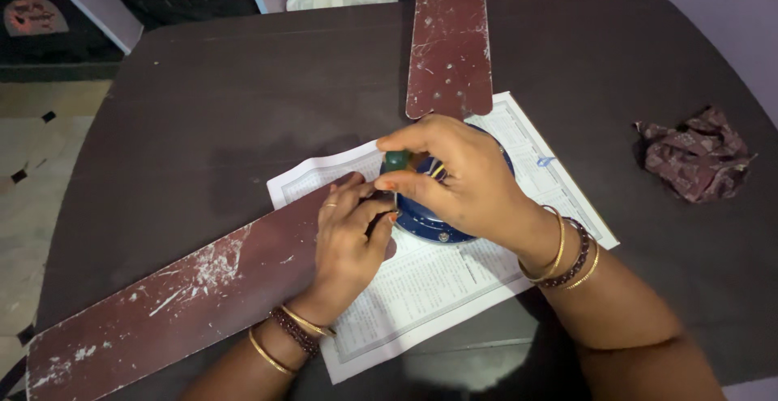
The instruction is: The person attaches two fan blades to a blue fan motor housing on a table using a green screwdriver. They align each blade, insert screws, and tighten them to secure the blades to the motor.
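Hands at a ceiling-fan hub, screwdriver upright between them.
Left hand [350,235] lies curled on the near maroon blade [174,300], fingertips at the tool's tip; right hand [454,175] pinches the green-handled screwdriver [397,160] over the blue motor hub [429,224]. Best kept vertical, pressed down, blade pinned flat. Farther off, a second blade [450,40].
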